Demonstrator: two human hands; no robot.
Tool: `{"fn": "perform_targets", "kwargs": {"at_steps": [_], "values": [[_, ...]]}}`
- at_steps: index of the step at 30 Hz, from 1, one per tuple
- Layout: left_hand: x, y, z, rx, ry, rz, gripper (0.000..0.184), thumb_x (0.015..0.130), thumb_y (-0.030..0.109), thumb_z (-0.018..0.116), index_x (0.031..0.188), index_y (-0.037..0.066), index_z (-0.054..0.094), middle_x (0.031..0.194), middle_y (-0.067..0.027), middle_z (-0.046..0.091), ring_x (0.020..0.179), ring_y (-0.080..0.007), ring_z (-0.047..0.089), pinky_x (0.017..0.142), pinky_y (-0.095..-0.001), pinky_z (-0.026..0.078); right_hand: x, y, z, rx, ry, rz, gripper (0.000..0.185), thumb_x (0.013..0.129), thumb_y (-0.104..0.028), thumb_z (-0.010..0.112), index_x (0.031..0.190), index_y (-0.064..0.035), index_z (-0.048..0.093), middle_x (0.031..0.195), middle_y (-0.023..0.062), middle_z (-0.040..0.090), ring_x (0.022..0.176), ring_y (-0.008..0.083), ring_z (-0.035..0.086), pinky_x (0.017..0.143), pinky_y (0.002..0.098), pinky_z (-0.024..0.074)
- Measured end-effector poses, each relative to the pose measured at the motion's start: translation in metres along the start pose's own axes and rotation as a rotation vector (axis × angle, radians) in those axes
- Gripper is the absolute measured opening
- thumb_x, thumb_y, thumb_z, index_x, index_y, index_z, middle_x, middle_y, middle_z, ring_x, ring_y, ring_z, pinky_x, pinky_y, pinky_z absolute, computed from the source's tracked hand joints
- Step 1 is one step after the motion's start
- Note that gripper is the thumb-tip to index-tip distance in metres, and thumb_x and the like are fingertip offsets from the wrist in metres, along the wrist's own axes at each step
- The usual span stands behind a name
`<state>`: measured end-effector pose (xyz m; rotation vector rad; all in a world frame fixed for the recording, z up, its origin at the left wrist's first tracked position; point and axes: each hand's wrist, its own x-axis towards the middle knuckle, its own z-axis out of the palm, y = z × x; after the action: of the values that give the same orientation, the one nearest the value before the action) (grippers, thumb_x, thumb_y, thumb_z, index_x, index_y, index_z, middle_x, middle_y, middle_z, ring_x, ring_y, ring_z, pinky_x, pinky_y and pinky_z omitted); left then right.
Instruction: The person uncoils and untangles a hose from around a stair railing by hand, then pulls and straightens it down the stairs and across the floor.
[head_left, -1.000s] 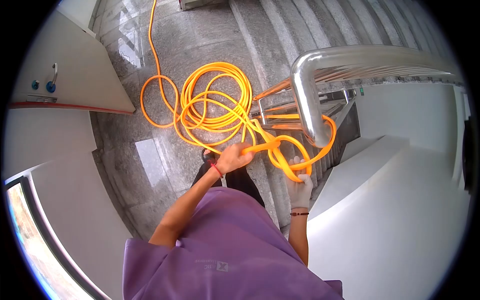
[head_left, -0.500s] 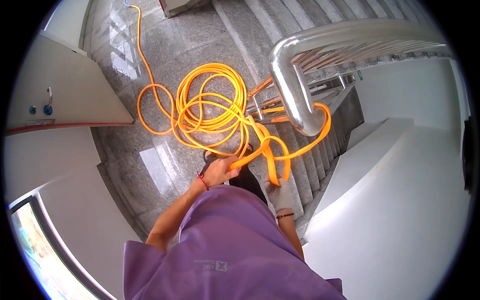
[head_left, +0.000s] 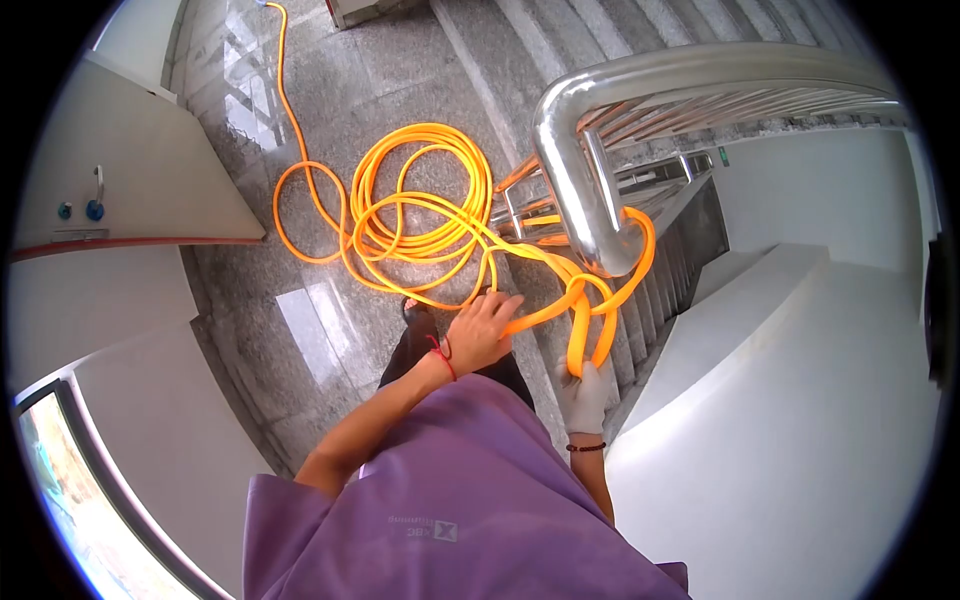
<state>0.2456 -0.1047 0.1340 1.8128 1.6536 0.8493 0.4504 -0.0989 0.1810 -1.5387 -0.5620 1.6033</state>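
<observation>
grey stone floor [head_left: 345,85] lies beneath the coiled rope [head_left: 540,314], which also wraps the rail [head_left: 565,150]. the left hand [head_left: 478,335] has just uncurled its fingers, so its strand seems freer to slide; the right hand [head_left: 583,400] pinches the loop's bottom.

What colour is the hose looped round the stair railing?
Orange, clearest in the head view.

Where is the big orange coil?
In the head view, the orange coil lies on the grey floor, left of the metal railing and just beyond the left hand.
</observation>
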Motion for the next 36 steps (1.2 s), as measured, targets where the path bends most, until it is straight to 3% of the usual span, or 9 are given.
{"fn": "perform_targets", "kwargs": {"at_steps": [8, 11, 15, 17, 24, 26, 28, 31, 36], "values": [[0.075, 0.029, 0.065, 0.127, 0.101, 0.794, 0.019, 0.075, 0.016, 0.064, 0.090, 0.008, 0.058, 0.093, -0.0067, 0.057, 0.096, -0.0240, 0.057, 0.091, -0.0374, 0.043, -0.007, 0.001, -0.008, 0.053, -0.028, 0.015, 0.052, 0.087, -0.011, 0.046, 0.137, -0.0079, 0.032, 0.113, 0.0096, 0.050, 0.087, 0.0173, 0.055, 0.073, 0.0310, 0.0485], [0.073, 0.042, 0.069, -0.172, -0.065, 0.605, 0.019, 0.077, 0.023, 0.067, 0.081, 0.007, 0.056, 0.087, -0.0065, 0.057, 0.091, -0.0241, 0.058, 0.083, -0.0356, 0.046, -0.005, 0.017, -0.031, 0.137, -0.068, 0.171, 0.055, 0.090, -0.023, 0.051, 0.139, -0.0083, 0.031, 0.125, 0.0076, 0.045, 0.100, 0.0192, 0.054, 0.085, 0.0370, 0.0450], [0.060, 0.074, 0.047, -0.196, 0.085, 0.626, 0.021, 0.076, 0.024, 0.069, 0.077, 0.007, 0.056, 0.076, -0.0053, 0.052, 0.078, -0.0234, 0.055, 0.075, -0.0334, 0.045, -0.025, 0.020, -0.043, 0.070, -0.150, -0.209, 0.060, 0.090, -0.033, 0.056, 0.137, -0.0028, 0.034, 0.128, 0.0190, 0.045, 0.116, 0.0264, 0.050, 0.096, 0.0377, 0.0419], [0.058, 0.090, 0.032, -0.202, 0.109, 0.609, 0.021, 0.076, 0.024, 0.069, 0.076, 0.007, 0.057, 0.072, -0.0040, 0.051, 0.074, -0.0227, 0.055, 0.074, -0.0332, 0.045, -0.015, 0.029, -0.083, -1.002, -0.340, -0.552, 0.063, 0.084, -0.025, 0.064, 0.136, -0.0020, 0.037, 0.125, 0.0197, 0.047, 0.116, 0.0263, 0.051, 0.095, 0.0372, 0.0405], [0.059, 0.075, 0.049, -0.074, 0.102, 0.540, 0.013, 0.074, 0.017, 0.066, 0.078, 0.007, 0.059, 0.072, -0.0020, 0.055, 0.072, -0.0192, 0.055, 0.071, -0.0307, 0.043, -0.031, -0.107, -0.023, -0.778, -0.028, -0.633, 0.011, 0.088, -0.003, 0.052, 0.098, 0.0022, 0.054, 0.082, 0.0078, 0.057, 0.071, 0.0164, 0.056, 0.067, 0.0270, 0.0460], [0.055, 0.075, 0.058, -0.010, 0.080, 0.574, 0.012, 0.073, 0.017, 0.065, 0.077, 0.007, 0.059, 0.073, -0.0025, 0.054, 0.073, -0.0192, 0.055, 0.071, -0.0303, 0.043, -0.006, -0.121, 0.006, -0.652, -0.276, -0.344, 0.022, 0.092, -0.011, 0.052, 0.107, 0.0045, 0.054, 0.088, 0.0084, 0.060, 0.078, 0.0179, 0.061, 0.070, 0.0291, 0.0479], [0.052, 0.075, 0.064, 0.102, 0.167, 0.669, 0.011, 0.074, 0.016, 0.061, 0.081, 0.007, 0.058, 0.078, -0.0033, 0.054, 0.077, -0.0189, 0.055, 0.075, -0.0299, 0.044, 0.040, -0.127, 0.022, -1.461, -0.490, -0.019, 0.034, 0.095, -0.024, 0.051, 0.112, 0.0050, 0.054, 0.089, 0.0084, 0.063, 0.083, 0.0180, 0.063, 0.072, 0.0306, 0.0488], [0.035, 0.078, 0.064, 0.157, 0.074, 0.747, 0.015, 0.076, 0.016, 0.058, 0.089, 0.007, 0.057, 0.084, -0.0024, 0.056, 0.085, -0.0188, 0.056, 0.080, -0.0327, 0.044, 0.120, -0.062, -0.019, -1.186, -1.080, -0.070, 0.036, 0.095, -0.031, 0.050, 0.104, 0.0021, 0.058, 0.080, 0.0058, 0.061, 0.075, 0.0170, 0.061, 0.068, 0.0298, 0.0476], [0.004, 0.072, 0.021, -0.179, 0.038, 0.559, 0.042, 0.078, 0.026, 0.062, 0.115, 0.007, 0.056, 0.117, -0.0160, 0.052, 0.113, -0.0264, 0.053, 0.096, -0.0412, 0.042, 0.116, -0.037, -0.002, -0.838, -0.537, 0.325, 0.036, 0.095, -0.037, 0.049, 0.095, -0.0019, 0.059, 0.073, 0.0031, 0.058, 0.066, 0.0148, 0.055, 0.061, 0.0281, 0.0439]]}}
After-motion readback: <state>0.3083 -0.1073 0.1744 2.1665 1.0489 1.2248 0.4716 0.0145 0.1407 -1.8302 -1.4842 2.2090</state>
